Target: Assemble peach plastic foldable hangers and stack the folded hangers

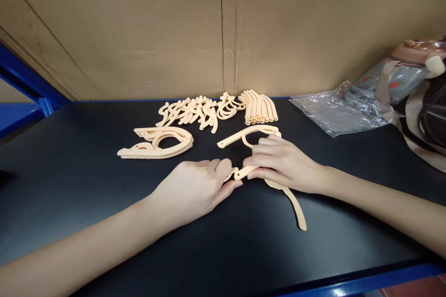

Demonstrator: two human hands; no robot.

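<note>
My left hand is closed on a small cream plastic hanger part, mostly hidden by the fingers. Pinched in my right hand is a cream hanger arm, a small hole near its end. The two ends meet between my hands; whether they are joined I cannot tell. From below my right hand a long curved cream piece sticks out toward the front. Just behind that hand lies a partly covered hanger piece with a curved strip under it. Folded cream hangers are stacked to the left.
Along the back lie a heap of loose wavy hanger pieces, some curved pieces and a row of hanger arms. A clear plastic bag and a strapped bottle are at right. Cardboard walls off the black tabletop.
</note>
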